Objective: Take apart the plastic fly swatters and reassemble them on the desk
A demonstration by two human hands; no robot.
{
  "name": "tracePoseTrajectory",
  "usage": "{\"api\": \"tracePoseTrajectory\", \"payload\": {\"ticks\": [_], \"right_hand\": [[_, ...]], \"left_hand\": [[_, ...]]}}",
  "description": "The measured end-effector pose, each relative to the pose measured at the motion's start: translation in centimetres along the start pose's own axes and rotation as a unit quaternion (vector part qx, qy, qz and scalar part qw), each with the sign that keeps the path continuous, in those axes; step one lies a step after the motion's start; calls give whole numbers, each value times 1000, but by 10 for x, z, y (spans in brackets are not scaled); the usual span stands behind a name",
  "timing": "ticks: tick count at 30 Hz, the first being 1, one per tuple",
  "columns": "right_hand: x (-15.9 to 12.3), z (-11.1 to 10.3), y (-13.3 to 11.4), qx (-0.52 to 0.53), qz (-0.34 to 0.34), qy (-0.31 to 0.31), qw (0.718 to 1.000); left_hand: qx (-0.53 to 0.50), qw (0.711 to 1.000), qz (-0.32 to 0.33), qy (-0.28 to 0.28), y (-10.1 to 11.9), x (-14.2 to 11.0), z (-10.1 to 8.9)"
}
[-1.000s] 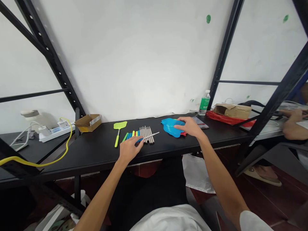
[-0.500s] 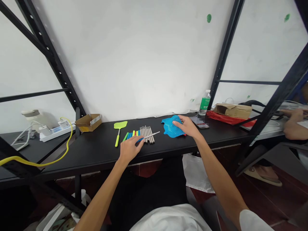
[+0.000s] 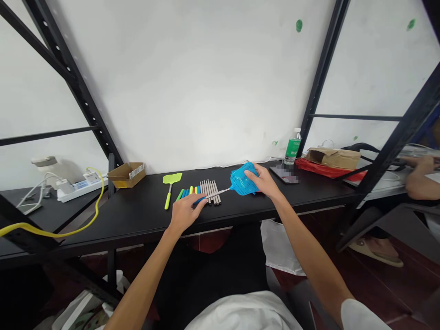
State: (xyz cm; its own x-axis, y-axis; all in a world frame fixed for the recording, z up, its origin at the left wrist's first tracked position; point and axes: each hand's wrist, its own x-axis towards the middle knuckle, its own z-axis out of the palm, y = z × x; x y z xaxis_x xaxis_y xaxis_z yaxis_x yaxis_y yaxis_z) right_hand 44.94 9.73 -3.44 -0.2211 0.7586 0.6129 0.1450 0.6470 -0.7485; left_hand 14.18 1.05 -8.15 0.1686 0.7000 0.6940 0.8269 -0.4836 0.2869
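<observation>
My left hand (image 3: 185, 212) grips a blue-handled metal rod (image 3: 216, 193) above the black table (image 3: 137, 215). My right hand (image 3: 263, 180) holds a blue mesh swatter head (image 3: 241, 181), tilted, with its lower edge touching the rod's tip. Behind the left hand lies a row of handles and rods (image 3: 201, 189) in green, blue and yellow with silver shafts. A finished green fly swatter (image 3: 170, 184) lies left of that row. Something red shows under my right hand.
A small cardboard box (image 3: 125, 174) stands at the back left and a green-labelled bottle (image 3: 292, 146) at the back right. A phone (image 3: 284, 173) lies near my right hand. Another person's hands (image 3: 417, 176) work at the far right. A yellow hose (image 3: 51, 229) and power strip sit left.
My right hand has lifted the blue swatter head off the pile and brought it left to the tip of the rod. My left hand has stayed in place.
</observation>
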Motion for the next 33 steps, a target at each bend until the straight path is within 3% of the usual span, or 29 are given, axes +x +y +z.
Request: {"api": "tracePoseTrajectory", "payload": {"ticks": [7,13,33], "right_hand": [[-1,9,0,91,57,27,994],[-1,12,-2,109,87,34,990],[-3,29,4,-3,113,42,993]], "left_hand": [[-71,997,-11,-7,0,1,-3],[-79,997,-16,5,-3,1,-2],[-24,1000,-3,3,-8,0,-1]]}}
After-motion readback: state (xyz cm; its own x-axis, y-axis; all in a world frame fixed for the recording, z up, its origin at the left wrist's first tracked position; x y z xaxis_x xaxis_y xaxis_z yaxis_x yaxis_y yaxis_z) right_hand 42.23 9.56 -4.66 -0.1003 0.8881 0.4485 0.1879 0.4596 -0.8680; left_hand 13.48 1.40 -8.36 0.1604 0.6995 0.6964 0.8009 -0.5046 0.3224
